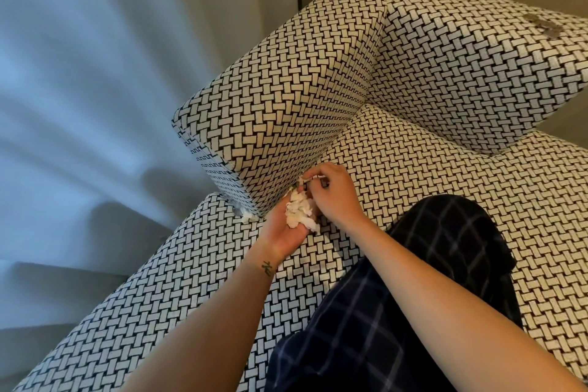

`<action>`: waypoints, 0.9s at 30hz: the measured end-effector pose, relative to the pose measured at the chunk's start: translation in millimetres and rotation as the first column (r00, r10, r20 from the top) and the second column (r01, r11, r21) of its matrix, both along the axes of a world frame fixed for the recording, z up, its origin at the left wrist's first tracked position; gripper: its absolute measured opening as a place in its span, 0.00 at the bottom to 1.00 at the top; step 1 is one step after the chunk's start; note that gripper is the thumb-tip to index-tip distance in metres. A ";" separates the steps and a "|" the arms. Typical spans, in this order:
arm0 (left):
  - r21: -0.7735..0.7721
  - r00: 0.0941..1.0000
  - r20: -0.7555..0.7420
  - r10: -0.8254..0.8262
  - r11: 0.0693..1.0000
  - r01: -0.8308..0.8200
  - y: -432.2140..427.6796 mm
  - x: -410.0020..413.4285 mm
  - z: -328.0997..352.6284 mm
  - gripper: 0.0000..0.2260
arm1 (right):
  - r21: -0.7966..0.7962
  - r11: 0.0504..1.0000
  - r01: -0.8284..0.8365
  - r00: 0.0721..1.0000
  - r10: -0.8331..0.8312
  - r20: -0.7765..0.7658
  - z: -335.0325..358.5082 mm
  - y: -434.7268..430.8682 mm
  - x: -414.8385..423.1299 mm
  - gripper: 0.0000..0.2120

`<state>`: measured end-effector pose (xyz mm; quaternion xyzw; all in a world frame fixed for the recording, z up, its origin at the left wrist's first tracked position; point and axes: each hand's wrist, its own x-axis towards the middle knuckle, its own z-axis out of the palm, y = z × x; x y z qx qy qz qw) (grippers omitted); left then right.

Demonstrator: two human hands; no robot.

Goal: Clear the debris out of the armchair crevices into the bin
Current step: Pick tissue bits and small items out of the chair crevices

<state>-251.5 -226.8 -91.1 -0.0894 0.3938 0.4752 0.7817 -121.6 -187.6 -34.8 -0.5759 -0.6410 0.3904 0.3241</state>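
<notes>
The armchair (413,169) is covered in black-and-white woven-pattern fabric. My left hand (283,232) lies palm up on the seat beside the left armrest (280,111), cupping a wad of crumpled white tissue debris (299,212). My right hand (334,194) hovers just over it, fingers pinched on a small dark and white scrap (313,181) at the crevice between seat and armrest. Another white scrap (246,216) sticks out at the armrest's front corner. No bin is in view.
My knee in dark checked trousers (413,296) rests on the seat. A greyish stain or debris patch (544,25) sits on top of the backrest. Curtains (95,57) hang to the left and behind the chair.
</notes>
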 end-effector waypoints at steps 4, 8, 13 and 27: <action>-0.033 0.990 -0.134 -0.033 0.999 0.029 14.3 5.5 11.0 0.11 | -0.197 0.980 -0.040 0.998 0.050 0.049 -16.2 23.3 -0.8 0.11; -0.005 0.999 0.035 0.023 1.000 -0.023 26.4 -0.6 12.8 0.08 | -0.275 0.960 -0.054 0.992 0.084 0.096 -24.0 39.0 -1.9 0.15; -0.027 0.991 0.115 0.070 0.997 -0.068 6.1 -13.0 -1.9 0.15 | -0.271 0.961 -0.061 0.958 0.133 0.255 -31.9 57.4 -7.9 0.14; 0.029 0.987 0.154 0.049 0.998 -0.054 0.7 -14.2 5.6 0.11 | -0.263 0.960 -0.098 0.896 0.200 0.397 -25.2 63.6 -14.2 0.08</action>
